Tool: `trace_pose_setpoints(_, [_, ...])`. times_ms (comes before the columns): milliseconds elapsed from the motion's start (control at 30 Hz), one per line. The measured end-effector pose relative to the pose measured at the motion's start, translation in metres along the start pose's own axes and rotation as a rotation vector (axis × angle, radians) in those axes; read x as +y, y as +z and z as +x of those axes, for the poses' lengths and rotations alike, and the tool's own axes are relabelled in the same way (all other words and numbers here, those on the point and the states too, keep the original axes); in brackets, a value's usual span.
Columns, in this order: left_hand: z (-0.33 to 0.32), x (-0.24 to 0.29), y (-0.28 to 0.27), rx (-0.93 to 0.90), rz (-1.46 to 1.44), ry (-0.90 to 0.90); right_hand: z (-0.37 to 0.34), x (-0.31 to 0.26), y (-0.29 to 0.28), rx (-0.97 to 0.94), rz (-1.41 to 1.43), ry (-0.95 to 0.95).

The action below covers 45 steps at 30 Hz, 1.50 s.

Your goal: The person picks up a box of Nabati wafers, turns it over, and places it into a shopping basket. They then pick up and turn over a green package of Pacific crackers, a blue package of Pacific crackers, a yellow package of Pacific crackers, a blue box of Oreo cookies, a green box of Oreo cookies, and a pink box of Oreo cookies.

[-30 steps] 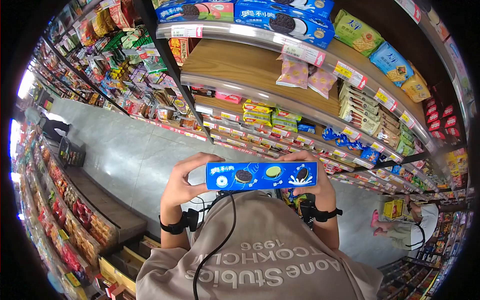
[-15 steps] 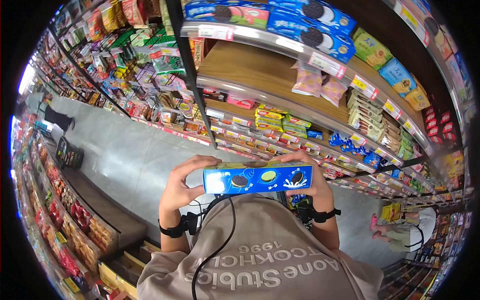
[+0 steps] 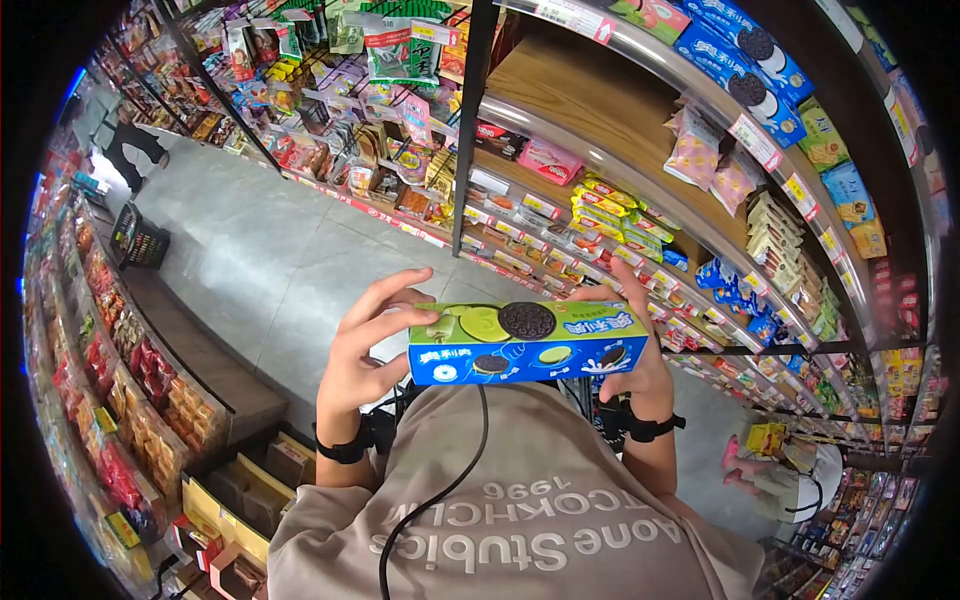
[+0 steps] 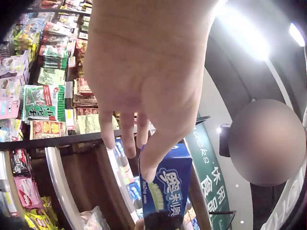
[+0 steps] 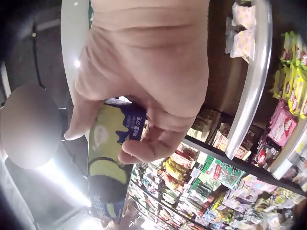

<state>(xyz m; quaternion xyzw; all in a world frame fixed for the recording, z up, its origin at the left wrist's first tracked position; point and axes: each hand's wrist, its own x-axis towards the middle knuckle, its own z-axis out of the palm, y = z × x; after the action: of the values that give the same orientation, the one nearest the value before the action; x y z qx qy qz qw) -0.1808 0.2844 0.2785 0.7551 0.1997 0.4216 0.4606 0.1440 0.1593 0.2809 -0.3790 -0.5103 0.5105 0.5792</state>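
A long blue and green Oreo cookie box lies level between both hands in front of the shirt. Its green top, with a dark cookie picture, and its blue long side show in the head view. My left hand holds the left end, thumb at the end face and a finger over the top corner, other fingers raised and spread. At the other end, my right hand grips the box with thumb below and fingers behind. The left wrist view shows the thumb across the blue end of the box.
Shelves with blue cookie boxes, pink bags and yellow packets stand ahead. Snack bins line the left. A black basket sits in the aisle near a walking person. Another person crouches at right.
The box has tipped so its green top now faces the head camera more. Some left fingers have lifted and spread. The head view has swung left, shifting the shelves rightward.
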Motion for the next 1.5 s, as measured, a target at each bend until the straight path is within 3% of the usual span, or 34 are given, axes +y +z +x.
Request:
trace_pose_setpoints(267, [0.001, -0.009, -0.020, 0.066, 0.009, 0.116, 0.007, -0.002, 0.023, 0.100, 0.013, 0.010])
trace_pose_setpoints(467, [0.005, -0.025, -0.019, -0.005, 0.002, 0.181, -0.001, -0.012, 0.030, 0.222, -0.022, 0.063])
trace_pose_setpoints(633, [0.017, -0.016, -0.015, -0.028, -0.026, 0.119, -0.010, -0.016, 0.036, 0.297, -0.002, 0.086])
trace_pose_setpoints(700, [0.019, -0.014, -0.017, -0.126, -0.036, 0.044, -0.006, -0.009, 0.027, 0.245, -0.031, 0.035])
trace_pose_setpoints(867, [0.025, -0.008, -0.016, -0.082, -0.042, 0.022, 0.007, -0.001, 0.021, 0.227, -0.150, -0.024])
trace_pose_setpoints(967, [0.023, -0.004, -0.025, -0.078, -0.112, -0.163, 0.016, 0.001, 0.022, 0.182, -0.214, -0.040])
trace_pose_setpoints(1133, [0.008, -0.013, -0.036, 0.055, -0.419, -0.424, 0.037, 0.007, 0.047, 0.178, -0.173, -0.060])
trace_pose_setpoints(1233, [-0.011, -0.020, -0.035, 0.243, -0.606, -0.500, 0.047, 0.017, 0.057, 0.097, -0.252, -0.056])
trace_pose_setpoints(1400, [-0.062, -0.023, -0.053, 0.308, -0.709, -0.520, 0.069, 0.031, 0.071, -0.074, -0.372, -0.041])
trace_pose_setpoints(1500, [-0.084, -0.017, -0.056, 0.383, -0.685, -0.399, 0.085, 0.029, 0.089, -0.141, -0.395, -0.062])
